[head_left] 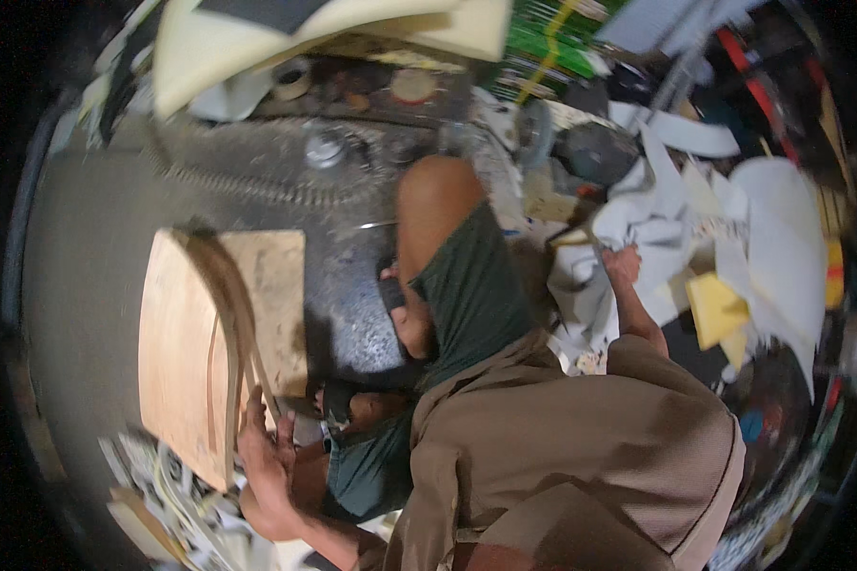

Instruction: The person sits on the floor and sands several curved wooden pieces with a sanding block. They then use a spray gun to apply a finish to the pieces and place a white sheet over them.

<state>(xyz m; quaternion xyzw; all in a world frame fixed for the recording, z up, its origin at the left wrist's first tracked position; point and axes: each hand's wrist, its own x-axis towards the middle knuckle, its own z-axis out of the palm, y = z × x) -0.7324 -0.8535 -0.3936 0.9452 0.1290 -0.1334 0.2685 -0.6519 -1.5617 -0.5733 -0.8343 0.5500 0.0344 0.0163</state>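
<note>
A curved pale plywood panel (pixel 186 352) stands at the left, tilted on edge beside a flat, stained wooden board (pixel 276 285). My left hand (pixel 267 447) is closed on the panel's right edge near its lower end. Far to the right, my right hand (pixel 622 265) reaches among crumpled white sheet scraps (pixel 681 209), fingers curled round something dark and thin that is blurred and hard to make out. My bent knees, in dark green shorts, lie between the two hands, with my brown shirt below them.
A coiled hose (pixel 267 190) and metal cup-like item (pixel 324 147) lie on the grimy floor (pixel 95 247) ahead. Foam sheets (pixel 333 24), tins and green packaging crowd the top. Yellow foam pieces (pixel 716 309) and clutter fill the right; offcuts (pixel 157 509) lie at lower left.
</note>
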